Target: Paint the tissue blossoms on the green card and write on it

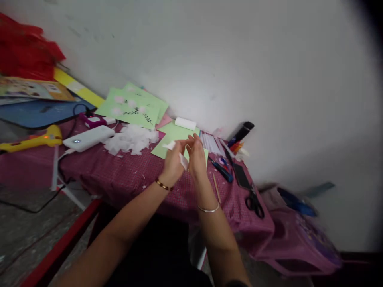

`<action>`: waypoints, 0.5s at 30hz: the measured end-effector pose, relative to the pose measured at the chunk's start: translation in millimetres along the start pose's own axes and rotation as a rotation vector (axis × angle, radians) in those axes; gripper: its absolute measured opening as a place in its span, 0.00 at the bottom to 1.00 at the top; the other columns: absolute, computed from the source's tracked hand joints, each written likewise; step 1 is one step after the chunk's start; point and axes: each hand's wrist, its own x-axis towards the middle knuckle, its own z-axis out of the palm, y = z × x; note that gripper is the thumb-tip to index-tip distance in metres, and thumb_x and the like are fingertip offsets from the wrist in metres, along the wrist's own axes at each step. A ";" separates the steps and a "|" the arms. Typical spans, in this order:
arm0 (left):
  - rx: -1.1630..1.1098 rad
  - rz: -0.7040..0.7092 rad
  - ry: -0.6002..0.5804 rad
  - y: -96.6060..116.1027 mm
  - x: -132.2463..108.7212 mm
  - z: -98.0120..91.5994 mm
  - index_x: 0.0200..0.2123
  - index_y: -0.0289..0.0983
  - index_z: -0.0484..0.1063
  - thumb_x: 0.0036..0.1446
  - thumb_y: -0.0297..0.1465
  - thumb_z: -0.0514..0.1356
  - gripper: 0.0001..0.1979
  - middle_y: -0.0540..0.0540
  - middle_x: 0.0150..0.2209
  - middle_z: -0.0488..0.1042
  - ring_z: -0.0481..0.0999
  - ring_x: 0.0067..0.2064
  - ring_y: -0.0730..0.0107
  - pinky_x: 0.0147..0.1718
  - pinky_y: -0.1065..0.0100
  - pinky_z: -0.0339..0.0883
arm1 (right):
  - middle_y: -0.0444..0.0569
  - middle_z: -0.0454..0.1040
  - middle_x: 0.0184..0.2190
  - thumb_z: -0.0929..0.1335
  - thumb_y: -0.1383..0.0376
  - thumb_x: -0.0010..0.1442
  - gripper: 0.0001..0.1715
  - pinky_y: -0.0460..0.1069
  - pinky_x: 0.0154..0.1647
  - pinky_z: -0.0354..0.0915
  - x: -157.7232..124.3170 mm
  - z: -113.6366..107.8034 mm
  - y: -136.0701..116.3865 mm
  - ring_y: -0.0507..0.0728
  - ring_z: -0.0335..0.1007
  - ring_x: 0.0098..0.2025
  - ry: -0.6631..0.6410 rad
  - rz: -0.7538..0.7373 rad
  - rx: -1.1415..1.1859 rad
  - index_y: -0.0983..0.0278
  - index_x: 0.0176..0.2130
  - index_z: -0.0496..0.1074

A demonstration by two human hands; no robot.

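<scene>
Both my hands are raised close together above the near edge of a low table covered with a magenta checked cloth (125, 175). My left hand (173, 161) pinches a small white strip of paper (183, 160); another white bit shows at its fingertips. My right hand (196, 156) has its fingers curled at the same strip, touching it from the right. A gold bangle is on my left wrist, a silver one on my right. Under the hands lies a light green sheet (172, 139).
A heap of white paper scraps (130, 139), decorated green cards (131, 105), a white power bank (88, 138), a yellow glue gun (32, 140), black scissors (254, 201), pens and a wooden stick (216, 187) lie on the cloth. A purple bag (299, 235) sits at the right.
</scene>
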 end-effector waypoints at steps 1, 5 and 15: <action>-0.027 -0.011 0.022 2.4 7.7 -7.4 0.40 0.41 0.70 0.66 0.42 0.45 0.17 0.44 0.51 0.73 0.66 0.61 0.63 0.58 0.53 0.58 | 0.52 0.66 0.59 0.58 0.40 0.60 0.36 0.56 0.56 0.64 -5.3 -4.1 4.8 0.57 0.65 0.58 0.001 0.039 0.085 0.56 0.60 0.60; -0.227 -0.049 0.089 15.6 18.7 -26.6 0.37 0.40 0.69 0.65 0.39 0.48 0.13 0.46 0.52 0.74 0.67 0.60 0.68 0.58 0.59 0.58 | 0.49 0.75 0.44 0.67 0.43 0.54 0.32 0.50 0.34 0.70 -35.8 -13.5 14.9 0.55 0.73 0.38 -0.162 0.305 0.302 0.57 0.52 0.68; -0.466 -0.151 -0.125 42.5 -6.6 -31.6 0.29 0.37 0.71 0.61 0.34 0.59 0.09 0.59 0.15 0.47 0.50 0.16 0.82 0.24 0.75 0.61 | 0.39 0.68 0.25 0.73 0.62 0.48 0.08 0.45 0.26 0.62 -51.6 -16.3 14.5 0.50 0.63 0.25 -0.038 0.183 0.259 0.60 0.30 0.71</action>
